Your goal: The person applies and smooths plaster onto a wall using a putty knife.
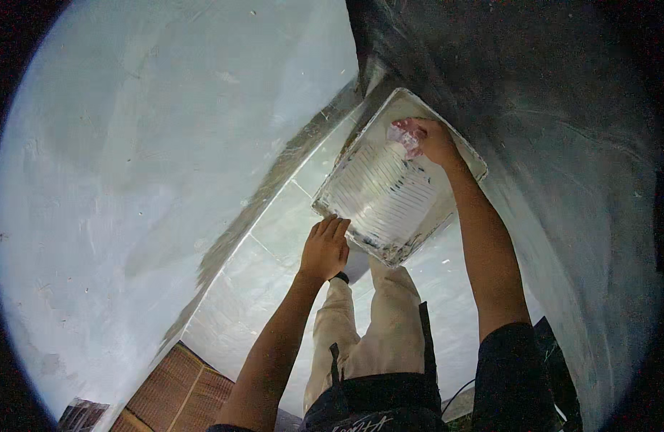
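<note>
A paint tray with a ribbed slope, smeared with white and dark paint, sits tilted in front of my legs. My left hand grips its near left edge, fingers over the rim and the thumb hidden. Inside the far end of the tray, my right hand closes on a crumpled, pinkish-white wad. The wad looks like thin plastic or wet cloth; I cannot tell which. It touches the tray's surface at the top of the ribs.
On the left rises a pale, paint-marked wall with a dark strip along its foot. A dark grey wall stands at the right. Beneath me is a light tiled floor. A brown woven panel lies at the lower left.
</note>
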### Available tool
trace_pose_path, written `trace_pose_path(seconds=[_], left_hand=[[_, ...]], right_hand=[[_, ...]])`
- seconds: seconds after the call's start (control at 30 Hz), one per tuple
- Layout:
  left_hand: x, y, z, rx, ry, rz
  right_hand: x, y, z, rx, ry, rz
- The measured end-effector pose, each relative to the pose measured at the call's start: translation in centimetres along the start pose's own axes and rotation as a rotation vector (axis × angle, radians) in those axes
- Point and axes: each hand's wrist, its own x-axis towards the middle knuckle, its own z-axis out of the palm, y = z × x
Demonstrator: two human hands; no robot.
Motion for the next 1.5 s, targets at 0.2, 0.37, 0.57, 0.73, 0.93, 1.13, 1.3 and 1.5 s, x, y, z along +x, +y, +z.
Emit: trace_pose_path(seconds=[0.2,0.37,0.57,0.73,0.93,1.13,1.3,1.5], left_hand=[[-1.1,0.3,0.3,0.015,0.022,-0.002],[-1.9,-0.2,0.7,0.002,0.005,-0.050],[-1.9,-0.4,0.6,-0.017,0.027,-0.058],[-2.5,-0.5,0.5,-0.018,0.018,-0.073],[-2.9,-0.4,1.1,-0.034,0.010,-0.130],[-3.8,-0.4,0.6,-0.040,0.009,-0.185],[-4.3,-0.2,1.3,-0.012,0.088,-0.146],[-6.5,-1.4,-2.6,0.108,0.138,-0.112]], right_hand=[[0.0,0.7,-0.1,-0.063,0.049,-0.009],[-0.5,0.5,0.4,-0.104,0.070,-0.029],[0.5,4.2,0.4,-0.164,0.079,-0.083],[0.4,4.7,0.9,0.017,0.092,0.032],[0.2,5.2,1.1,0.197,0.040,-0.016],[-0.2,4.5,2.8,0.139,0.069,0.128],[-0.6,8.1,3.0,-0.095,0.105,-0.175],[-3.9,1.8,4.9,0.089,0.020,-0.052]])
